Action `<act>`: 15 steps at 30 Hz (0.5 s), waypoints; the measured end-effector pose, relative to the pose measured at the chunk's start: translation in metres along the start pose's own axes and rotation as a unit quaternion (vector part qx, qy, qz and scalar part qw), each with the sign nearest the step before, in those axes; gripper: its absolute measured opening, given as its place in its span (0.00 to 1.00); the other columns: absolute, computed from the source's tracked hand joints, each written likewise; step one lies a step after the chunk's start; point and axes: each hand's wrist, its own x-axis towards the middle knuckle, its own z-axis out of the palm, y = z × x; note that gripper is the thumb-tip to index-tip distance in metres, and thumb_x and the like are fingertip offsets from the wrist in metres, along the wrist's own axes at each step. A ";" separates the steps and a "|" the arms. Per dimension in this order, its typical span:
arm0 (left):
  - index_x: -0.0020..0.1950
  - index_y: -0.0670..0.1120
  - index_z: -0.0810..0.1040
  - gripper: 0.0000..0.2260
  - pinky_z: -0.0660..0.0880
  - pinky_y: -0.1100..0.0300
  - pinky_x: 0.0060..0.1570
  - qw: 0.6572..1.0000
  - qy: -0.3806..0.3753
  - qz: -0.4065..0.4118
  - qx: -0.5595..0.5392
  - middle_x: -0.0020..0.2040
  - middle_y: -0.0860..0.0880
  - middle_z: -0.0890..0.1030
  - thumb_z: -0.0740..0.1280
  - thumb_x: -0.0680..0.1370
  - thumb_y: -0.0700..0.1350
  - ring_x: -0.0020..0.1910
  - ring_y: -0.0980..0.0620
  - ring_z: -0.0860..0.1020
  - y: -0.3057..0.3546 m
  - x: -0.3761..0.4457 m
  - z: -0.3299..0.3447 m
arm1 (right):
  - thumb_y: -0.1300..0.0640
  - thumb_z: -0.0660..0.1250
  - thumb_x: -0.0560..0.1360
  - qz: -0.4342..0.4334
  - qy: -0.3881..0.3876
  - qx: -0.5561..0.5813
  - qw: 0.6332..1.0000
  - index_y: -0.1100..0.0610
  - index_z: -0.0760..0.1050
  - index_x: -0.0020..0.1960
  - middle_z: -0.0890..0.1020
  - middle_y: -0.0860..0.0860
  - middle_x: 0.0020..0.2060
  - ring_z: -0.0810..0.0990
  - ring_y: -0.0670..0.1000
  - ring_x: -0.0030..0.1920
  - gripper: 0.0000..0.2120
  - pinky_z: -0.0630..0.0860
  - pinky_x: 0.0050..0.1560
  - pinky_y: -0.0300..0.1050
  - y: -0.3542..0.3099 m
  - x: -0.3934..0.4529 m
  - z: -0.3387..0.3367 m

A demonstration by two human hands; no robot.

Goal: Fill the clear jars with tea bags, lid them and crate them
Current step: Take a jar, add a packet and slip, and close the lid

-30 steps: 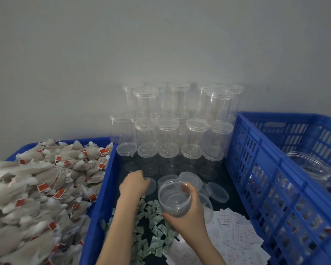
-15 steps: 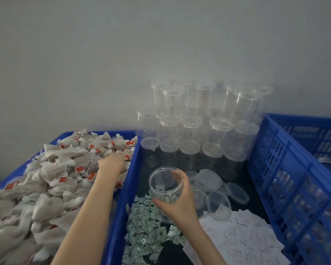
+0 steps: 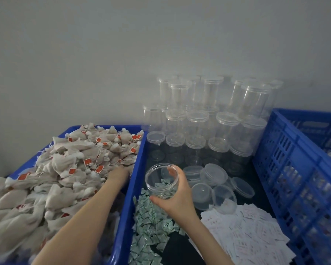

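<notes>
clear, lidless, empty jar (image 3: 161,180) gripped by right hand (image 3: 177,196); left hand's (image 3: 118,174) fingers hidden among tea bags (image 3: 65,169).

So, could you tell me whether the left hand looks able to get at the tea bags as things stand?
Probably yes. The left hand is already down in the tea bags at the near edge of the heap, in the open-topped blue bin. Nothing lies over them, though its fingers are hidden.

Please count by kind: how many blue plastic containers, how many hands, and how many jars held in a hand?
Blue plastic containers: 2 (solid tub, slatted crate)
Hands: 2 (left hand, right hand)
Clear lidless plastic jar, held: 1
Total: 5
</notes>
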 end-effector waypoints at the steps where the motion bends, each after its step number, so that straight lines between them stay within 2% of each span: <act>1: 0.62 0.47 0.77 0.13 0.76 0.54 0.56 1.000 0.004 -0.003 -0.002 0.63 0.45 0.75 0.59 0.80 0.43 0.59 0.46 0.77 0.000 0.001 0.002 | 0.47 0.82 0.61 0.003 -0.001 0.000 1.000 0.45 0.62 0.72 0.71 0.40 0.66 0.67 0.32 0.65 0.46 0.61 0.58 0.19 0.000 0.000 0.001; 3: 0.61 0.46 0.76 0.11 0.76 0.53 0.55 0.999 0.041 -0.007 -0.009 0.61 0.45 0.77 0.59 0.80 0.42 0.58 0.45 0.77 0.000 0.005 0.005 | 0.46 0.82 0.61 0.003 -0.002 -0.002 1.000 0.44 0.61 0.72 0.71 0.40 0.67 0.68 0.35 0.65 0.46 0.61 0.58 0.19 -0.001 0.000 0.003; 5: 0.61 0.43 0.73 0.11 0.75 0.53 0.55 0.994 0.106 -0.021 -0.017 0.62 0.44 0.74 0.60 0.80 0.40 0.59 0.44 0.75 -0.002 0.008 0.007 | 0.46 0.83 0.61 0.004 -0.005 -0.001 1.000 0.43 0.61 0.71 0.70 0.40 0.67 0.67 0.32 0.65 0.46 0.61 0.58 0.18 -0.001 0.000 0.005; 6: 0.62 0.42 0.72 0.11 0.74 0.53 0.56 0.993 0.115 -0.031 -0.013 0.63 0.43 0.74 0.60 0.80 0.40 0.61 0.44 0.74 -0.003 0.010 0.007 | 0.46 0.83 0.61 0.003 -0.004 -0.001 1.000 0.43 0.61 0.71 0.70 0.40 0.66 0.67 0.32 0.65 0.46 0.61 0.58 0.18 -0.001 0.000 0.005; 10: 0.64 0.46 0.75 0.13 0.69 0.54 0.62 0.991 0.082 -0.039 0.096 0.65 0.46 0.74 0.60 0.81 0.44 0.67 0.47 0.70 0.000 0.012 0.007 | 0.47 0.83 0.61 0.006 -0.005 -0.003 1.000 0.46 0.62 0.72 0.71 0.41 0.66 0.69 0.37 0.66 0.46 0.61 0.58 0.19 0.000 0.000 0.007; 15: 0.60 0.49 0.76 0.11 0.67 0.58 0.58 0.974 0.110 -0.079 0.181 0.60 0.50 0.77 0.59 0.81 0.46 0.61 0.50 0.72 -0.001 0.012 0.008 | 0.44 0.82 0.60 0.013 -0.008 0.000 1.000 0.44 0.62 0.72 0.71 0.39 0.65 0.69 0.37 0.66 0.46 0.63 0.61 0.24 0.001 -0.002 0.009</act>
